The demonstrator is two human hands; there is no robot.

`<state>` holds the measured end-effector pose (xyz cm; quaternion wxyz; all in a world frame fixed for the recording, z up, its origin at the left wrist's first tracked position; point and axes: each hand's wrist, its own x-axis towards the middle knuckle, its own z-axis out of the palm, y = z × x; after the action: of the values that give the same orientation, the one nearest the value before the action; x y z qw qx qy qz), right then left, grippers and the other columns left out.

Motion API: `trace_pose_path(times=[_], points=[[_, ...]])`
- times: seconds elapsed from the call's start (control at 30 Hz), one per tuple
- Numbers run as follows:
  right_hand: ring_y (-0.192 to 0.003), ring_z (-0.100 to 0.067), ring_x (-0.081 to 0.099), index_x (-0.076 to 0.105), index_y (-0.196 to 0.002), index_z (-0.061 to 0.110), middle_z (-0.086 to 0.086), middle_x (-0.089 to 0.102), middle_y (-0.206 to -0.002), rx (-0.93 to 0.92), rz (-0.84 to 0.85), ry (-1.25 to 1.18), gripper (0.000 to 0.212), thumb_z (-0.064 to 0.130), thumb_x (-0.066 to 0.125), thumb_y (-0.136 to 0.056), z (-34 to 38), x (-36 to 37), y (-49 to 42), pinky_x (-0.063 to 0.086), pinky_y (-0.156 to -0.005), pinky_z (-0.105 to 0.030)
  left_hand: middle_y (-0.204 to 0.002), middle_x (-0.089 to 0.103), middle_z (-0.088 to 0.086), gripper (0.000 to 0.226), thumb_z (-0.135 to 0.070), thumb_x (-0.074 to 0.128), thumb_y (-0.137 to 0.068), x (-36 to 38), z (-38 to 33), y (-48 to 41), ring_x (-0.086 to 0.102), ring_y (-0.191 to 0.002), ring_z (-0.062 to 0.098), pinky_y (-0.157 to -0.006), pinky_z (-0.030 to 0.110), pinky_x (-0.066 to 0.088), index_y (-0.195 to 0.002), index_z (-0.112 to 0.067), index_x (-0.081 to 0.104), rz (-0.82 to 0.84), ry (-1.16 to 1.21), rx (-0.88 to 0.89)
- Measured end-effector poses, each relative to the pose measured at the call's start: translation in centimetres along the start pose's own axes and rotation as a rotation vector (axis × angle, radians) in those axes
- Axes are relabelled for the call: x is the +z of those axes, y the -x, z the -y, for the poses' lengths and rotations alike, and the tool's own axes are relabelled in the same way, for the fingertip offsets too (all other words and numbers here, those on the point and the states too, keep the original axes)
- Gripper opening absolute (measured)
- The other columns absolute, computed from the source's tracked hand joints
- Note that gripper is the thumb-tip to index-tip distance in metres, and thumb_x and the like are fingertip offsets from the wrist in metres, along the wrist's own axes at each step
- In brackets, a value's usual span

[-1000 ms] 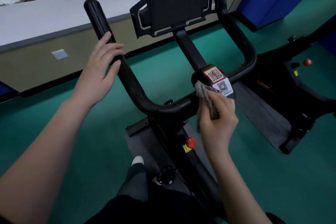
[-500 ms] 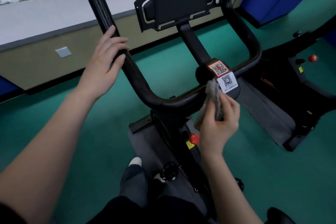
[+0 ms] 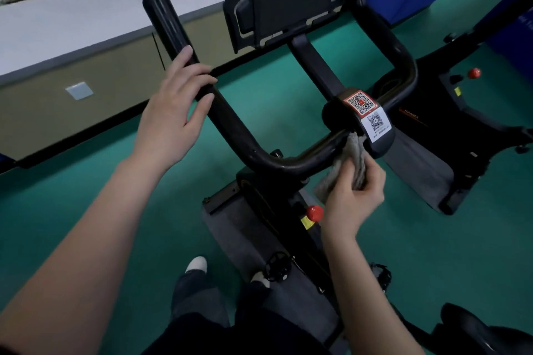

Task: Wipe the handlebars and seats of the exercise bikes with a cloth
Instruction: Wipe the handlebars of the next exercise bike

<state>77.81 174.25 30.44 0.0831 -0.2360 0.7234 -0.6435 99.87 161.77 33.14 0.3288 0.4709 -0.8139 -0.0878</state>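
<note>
Left hand [image 3: 173, 112]: at about 10 o'clock of the view, palm laid against the left arm of the handlebars [image 3: 230, 130]; fingers [image 3: 199, 75] loosely spread and curled over the bar, thumb free below it. Placement unchanged from a second ago; judged to be steadying the bike [image 3: 277, 210].

Handlebars: black, U-shaped, running from the upright left grip through the low crossbar to the right arm at 2 o'clock. Centre clamp carries two QR stickers [image 3: 367, 112].

Cloth [image 3: 353, 158]: grey, bunched, just right of centre, its top edge pressed to the crossbar directly beside the clamp; a second ago it sat against the clamp's face, higher up.

Right hand [image 3: 353, 199]: at 4 o'clock of the clamp, fingers pressed together, pinching the cloth against the thumb.

Meaning for the task: wiping appears to have passed from clamp to crossbar; right arm and seat likely remain. Seat not in view.

Second bike [image 3: 461, 130]: at 3 o'clock, on the green floor [image 3: 86, 210]
</note>
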Motion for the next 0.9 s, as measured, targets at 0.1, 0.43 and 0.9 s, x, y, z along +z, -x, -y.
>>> trace_pose_path(times=[0.1,0.43,0.9], points=[[-0.09,-0.015,0.057,0.059,-0.102,0.004,-0.013,0.062,-0.097,0.077,-0.061,-0.054,0.012,0.004,0.053,-0.091,0.1,1.5,0.9,0.048,-0.086,-0.033,-0.135,0.049,0.003,0.033,-0.028,0.039,-0.1,0.2,0.2,0.0,0.015,-0.144,0.011,-0.109,0.005,0.005,-0.12,-0.007,0.055,-0.013,0.019,0.021],[-0.069,-0.001,0.054,0.052,-0.086,0.017,0.009,0.056,-0.075,0.315,-0.184,-0.255,0.014,0.006,0.051,-0.095,1.3,4.5,10.3,0.047,-0.066,-0.018,-0.13,0.052,0.008,0.037,-0.029,0.037,-0.101,0.6,1.5,-0.4,0.02,-0.142,0.019,-0.117,0.026,0.017,-0.119,-0.002,0.055,-0.033,0.019,0.136],[-0.064,-0.004,0.057,0.05,-0.087,0.014,0.001,0.058,-0.076,0.598,-0.266,-0.456,0.009,0.013,0.056,-0.094,3.4,9.9,13.3,0.047,-0.059,-0.017,-0.133,0.052,0.008,0.041,-0.032,0.04,-0.1,-0.7,3.3,-0.9,0.022,-0.142,0.023,-0.114,0.023,0.014,-0.127,-0.003,0.053,0.041,-0.031,0.287]])
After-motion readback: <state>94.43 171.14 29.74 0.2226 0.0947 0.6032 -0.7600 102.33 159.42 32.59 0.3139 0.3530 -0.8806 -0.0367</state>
